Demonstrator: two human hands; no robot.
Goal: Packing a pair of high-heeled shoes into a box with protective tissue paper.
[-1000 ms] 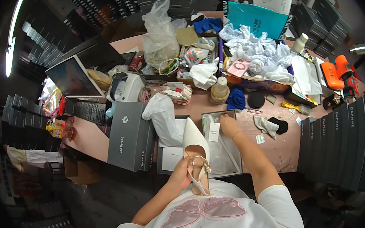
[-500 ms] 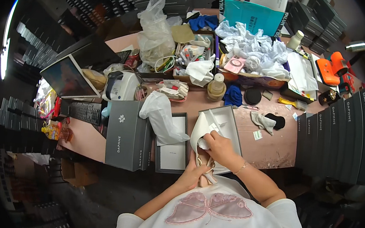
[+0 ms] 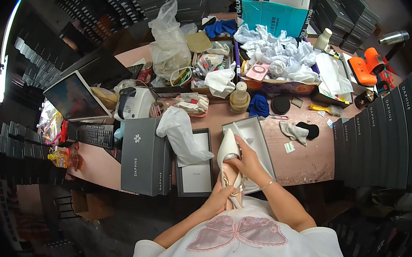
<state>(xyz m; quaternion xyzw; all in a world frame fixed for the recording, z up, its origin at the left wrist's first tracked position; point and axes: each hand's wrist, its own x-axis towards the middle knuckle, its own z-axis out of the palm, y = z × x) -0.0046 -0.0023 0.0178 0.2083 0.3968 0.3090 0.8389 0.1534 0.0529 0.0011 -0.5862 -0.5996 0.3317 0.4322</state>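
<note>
Grips the strap end of the white shoe [image 3: 227, 140] in the left hand [image 3: 219, 198], with fingers closed around it and tips partly hidden. Clasps the toe end in the right hand [image 3: 246, 161], with thumb at the opening. Leaves a pale wad [image 3: 232, 156] beside this thumb, too small to identify. Blocks part of the open box [image 3: 259, 138] beyond the right fingers.

The pink worktop [image 3: 313, 160] is scuffed along its near right edge. Near the middle lie a shallow grey box [image 3: 195, 179] and, to its right, an open grey box [image 3: 258, 140]. Farther right are a pale cloth [image 3: 292, 132] and a yellow brush [image 3: 320, 108]; left, a keyboard [image 3: 95, 135].
</note>
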